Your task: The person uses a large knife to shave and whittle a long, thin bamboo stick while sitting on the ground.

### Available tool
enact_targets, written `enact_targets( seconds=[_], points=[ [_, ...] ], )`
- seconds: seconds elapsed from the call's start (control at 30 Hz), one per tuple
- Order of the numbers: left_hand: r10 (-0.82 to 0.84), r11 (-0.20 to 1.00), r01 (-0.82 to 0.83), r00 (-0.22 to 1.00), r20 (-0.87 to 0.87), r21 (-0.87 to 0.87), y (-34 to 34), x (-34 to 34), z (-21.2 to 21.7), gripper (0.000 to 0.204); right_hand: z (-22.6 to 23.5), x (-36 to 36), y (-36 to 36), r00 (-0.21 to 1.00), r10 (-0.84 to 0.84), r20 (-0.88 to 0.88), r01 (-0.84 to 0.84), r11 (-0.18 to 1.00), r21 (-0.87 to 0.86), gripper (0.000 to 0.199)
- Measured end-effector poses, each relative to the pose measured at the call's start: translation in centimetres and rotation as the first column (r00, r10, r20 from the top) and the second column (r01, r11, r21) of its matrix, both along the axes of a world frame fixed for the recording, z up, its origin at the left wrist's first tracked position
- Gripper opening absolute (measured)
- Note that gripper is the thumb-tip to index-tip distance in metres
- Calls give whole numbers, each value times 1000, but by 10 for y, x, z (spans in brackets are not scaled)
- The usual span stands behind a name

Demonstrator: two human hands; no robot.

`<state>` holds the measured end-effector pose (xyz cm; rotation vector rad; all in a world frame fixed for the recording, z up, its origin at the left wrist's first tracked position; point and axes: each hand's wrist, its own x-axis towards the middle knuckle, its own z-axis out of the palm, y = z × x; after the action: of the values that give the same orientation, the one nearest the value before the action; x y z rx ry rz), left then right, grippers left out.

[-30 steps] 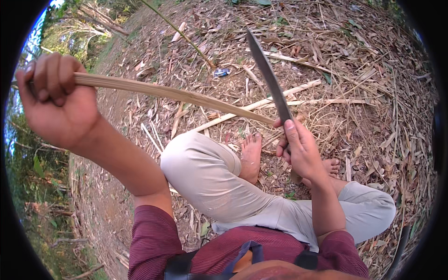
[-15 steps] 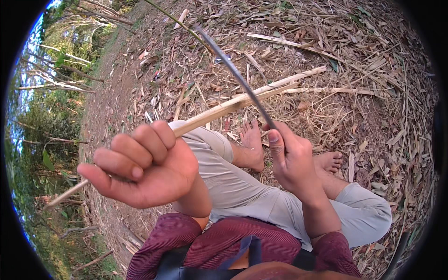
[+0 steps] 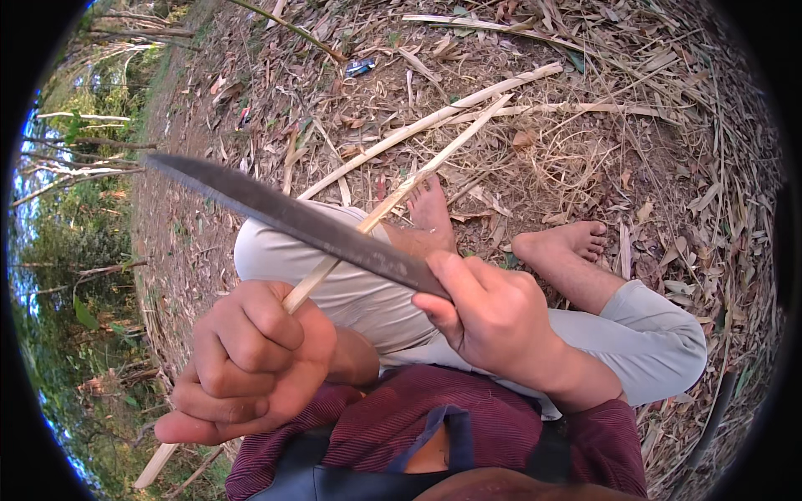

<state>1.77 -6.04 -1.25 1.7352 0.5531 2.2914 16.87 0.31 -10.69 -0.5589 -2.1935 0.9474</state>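
My left hand is closed round a pale, split wooden stick. One end of it slants up and away past my knee, and a short end sticks out below the fist. In my right hand is a machete with a long dark blade, its handle hidden by the fingers. The blade lies across the stick just beyond my left fist, its tip pointing to the far left. It overlaps the stick in view; whether they touch I cannot tell.
I sit on ground strewn with dry leaves, legs bent and feet bare. A longer pale stick lies ahead, near curly shavings. Beyond are a small blue packet and a green stem. Trees stand at the left.
The machete has swung round, from pointing up and away to pointing left with its broad side showing. My left hand has come lower and nearer, and the held stick now slants more steeply.
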Motion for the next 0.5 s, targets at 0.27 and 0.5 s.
enact_targets(
  seconds=[0.27,0.5],
  points=[
    [95,994,-97,995,-39,-59,7,5,-5,58,-18,-8,11,994,-99,-52,100,995,12,33],
    [157,985,-161,985,-69,-58,8,8,-10,56,-53,-12,39,973,-209,94,199,974,109,24]
  ],
)
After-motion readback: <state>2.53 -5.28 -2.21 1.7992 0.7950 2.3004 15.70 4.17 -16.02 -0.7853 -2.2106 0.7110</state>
